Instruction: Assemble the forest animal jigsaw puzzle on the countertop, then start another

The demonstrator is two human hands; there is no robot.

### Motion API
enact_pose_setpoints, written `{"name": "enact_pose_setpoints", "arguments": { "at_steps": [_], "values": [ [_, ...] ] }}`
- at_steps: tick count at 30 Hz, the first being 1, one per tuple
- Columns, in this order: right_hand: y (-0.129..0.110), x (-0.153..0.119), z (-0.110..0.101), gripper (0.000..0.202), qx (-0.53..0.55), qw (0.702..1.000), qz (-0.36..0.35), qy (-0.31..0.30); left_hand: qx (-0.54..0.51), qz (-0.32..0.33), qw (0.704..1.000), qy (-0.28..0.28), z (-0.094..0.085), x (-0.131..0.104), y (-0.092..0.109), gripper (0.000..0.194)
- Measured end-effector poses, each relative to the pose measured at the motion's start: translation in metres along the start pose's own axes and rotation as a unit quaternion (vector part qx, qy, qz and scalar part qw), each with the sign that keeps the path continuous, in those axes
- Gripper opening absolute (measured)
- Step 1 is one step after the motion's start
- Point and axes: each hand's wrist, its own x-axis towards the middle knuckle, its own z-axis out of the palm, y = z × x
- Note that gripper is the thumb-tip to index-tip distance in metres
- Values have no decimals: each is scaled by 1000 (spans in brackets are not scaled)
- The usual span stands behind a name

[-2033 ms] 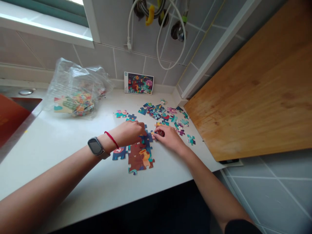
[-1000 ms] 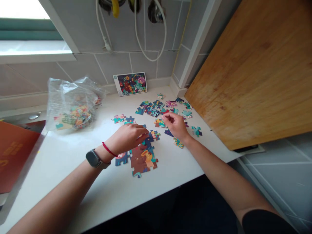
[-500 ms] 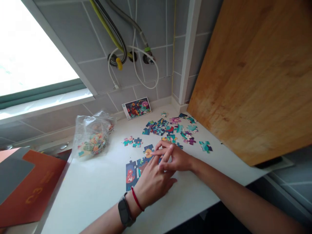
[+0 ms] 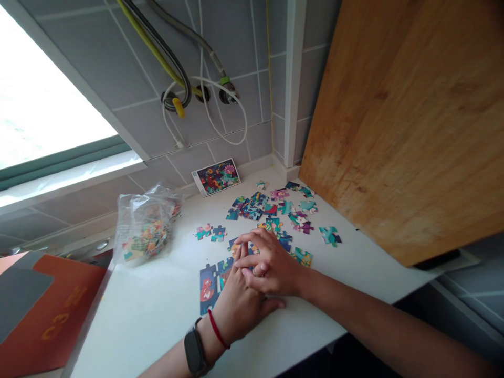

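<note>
My left hand [image 4: 240, 310], with a dark watch and a red string bracelet at the wrist, is low over the joined puzzle pieces [image 4: 208, 289]. Its thumb and some fingers are stretched out; other fingers are partly covered. Across them lies my right hand [image 4: 271, 262], its bent fingers closed on the left fingers. The hands hide part of the joined pieces, and no loose piece shows in either hand. Just beyond them lie a pile of loose puzzle pieces [image 4: 252, 209] and two separate pieces [image 4: 218, 233].
A picture card [image 4: 216, 177] leans against the tiled wall. At the left stand a clear plastic bag [image 4: 145, 231] of puzzle pieces and an orange box [image 4: 51, 310]. A wooden board [image 4: 401, 131] borders the white counter [image 4: 129, 320] on the right; hoses [image 4: 173, 63] hang above.
The view has shifted slightly. My right hand has slid over the left fingers and bends more around them, uncovering pieces to its right. The puzzle pieces appear unmoved.
</note>
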Motion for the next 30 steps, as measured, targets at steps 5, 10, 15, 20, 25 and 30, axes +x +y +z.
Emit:
{"name": "enact_pose_setpoints", "arguments": {
  "at_steps": [5, 10, 15, 20, 25, 30],
  "values": [
    [3, -1, -5, 61, 48, 998, 35, -16, 29, 23, 999, 1, -29, 10, 22, 76],
    [-6, -1, -4, 56, 72, 990, 56, -111, 58, -1, 998, 35, -14, -2, 31, 98],
    [-21, 1, -1, 36, 47, 987, 34, -149, 62, -44, 996, 44, 5, -16, 29, 98],
    [-18, -1, 1, 32, 55, 983, 34, -170, 27, -36, 999, -11, -15, -10, 34, 85],
    [-8, -2, -3, 47, 122, 983, 33, -135, -33, 13, 997, -71, -56, 3, 42, 83],
    [5, 8, -16, 76, 251, 966, 45, 38, -114, 15, 989, -95, -101, 11, 37, 48]
  ]
}}
